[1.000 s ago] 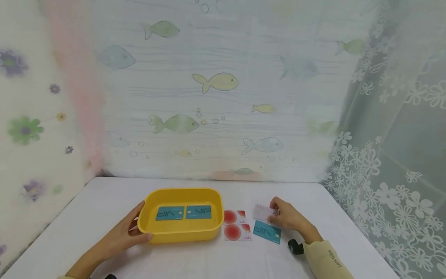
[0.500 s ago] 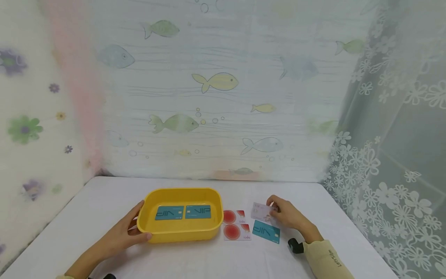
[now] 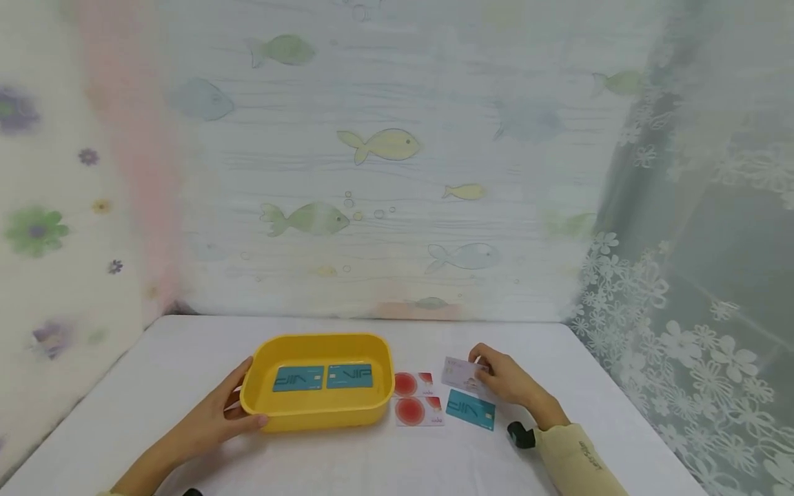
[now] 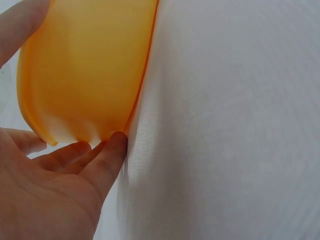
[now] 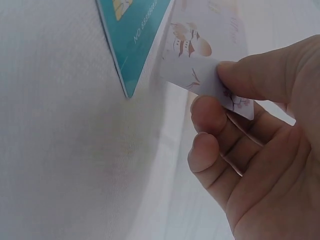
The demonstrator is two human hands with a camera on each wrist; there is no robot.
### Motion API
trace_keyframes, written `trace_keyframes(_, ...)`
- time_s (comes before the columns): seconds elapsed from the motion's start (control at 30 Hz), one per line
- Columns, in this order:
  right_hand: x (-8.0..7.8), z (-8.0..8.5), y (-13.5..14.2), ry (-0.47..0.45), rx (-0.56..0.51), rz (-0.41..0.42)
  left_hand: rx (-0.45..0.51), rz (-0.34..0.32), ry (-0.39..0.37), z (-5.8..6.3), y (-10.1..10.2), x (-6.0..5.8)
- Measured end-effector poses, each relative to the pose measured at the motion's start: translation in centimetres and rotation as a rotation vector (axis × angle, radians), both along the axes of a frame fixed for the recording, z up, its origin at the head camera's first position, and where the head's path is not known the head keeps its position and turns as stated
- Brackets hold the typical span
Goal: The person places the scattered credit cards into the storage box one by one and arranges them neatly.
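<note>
My left hand (image 3: pixel 209 421) holds the left end of a yellow plastic basin (image 3: pixel 316 418), thumb on one wall and fingertips (image 4: pixel 103 162) against another. Two teal VIP cards (image 3: pixel 298 378) lie side by side in it. On the right, my right hand (image 3: pixel 510 379) pinches a pale pink VIP card (image 3: pixel 460 373) by one corner, the thumb (image 5: pixel 250 77) on its printed face. The card looks tilted, its near edge raised. Just in front of it lies a teal VIP card (image 3: pixel 470 410), a corner of which shows in the right wrist view.
Two white cards (image 3: pixel 419 411) with red round pictures lie one behind the other, right of the basin. A white cloth (image 3: pixel 347 461) covers the table. Behind it hangs a fish-print curtain (image 3: pixel 397 227), with a white flowered lace curtain (image 3: pixel 676 386) at the right.
The right hand has shifted slightly left and away from me, and more of the pale pink card now shows. The left hand and basin keep their places; the head view drifts slightly.
</note>
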State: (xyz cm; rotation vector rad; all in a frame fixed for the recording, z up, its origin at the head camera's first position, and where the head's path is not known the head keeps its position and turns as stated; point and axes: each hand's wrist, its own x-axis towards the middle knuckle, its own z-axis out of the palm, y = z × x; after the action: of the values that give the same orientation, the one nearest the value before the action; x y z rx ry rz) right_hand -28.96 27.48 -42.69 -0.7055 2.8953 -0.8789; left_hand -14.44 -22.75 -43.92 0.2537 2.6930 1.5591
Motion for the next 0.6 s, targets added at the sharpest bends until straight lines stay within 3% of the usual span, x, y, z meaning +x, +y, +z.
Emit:
trace_keyframes(0.23,0.1,0.0,-0.4,0.024,-0.026,-0.011,0.023,-0.019,0.012,0.0,-0.1,0.1)
trace_keyframes(0.6,0.5,0.9,-1.2,0.109,-0.076,0.079,0.048,-0.01,0.001,0.1,0.0,0.3)
